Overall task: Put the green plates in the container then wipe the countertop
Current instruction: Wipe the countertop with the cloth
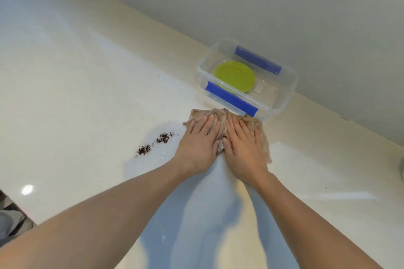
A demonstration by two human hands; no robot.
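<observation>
Both hands (218, 146) flat on crumpled tan cloth (223, 125) — green plate (235, 76) boxed.

No readable text or labels anywhere.

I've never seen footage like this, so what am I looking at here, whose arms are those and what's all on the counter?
There is no machine here: a person wears a camera on the head, looking down at their own arms. The left hand and right hand press flat, side by side, on a brown cloth on the pale countertop. Left of the cloth lie dark crumbs, not yet wiped. Behind it, by the wall, stands a clear container with blue clips, with a green plate inside.
</observation>
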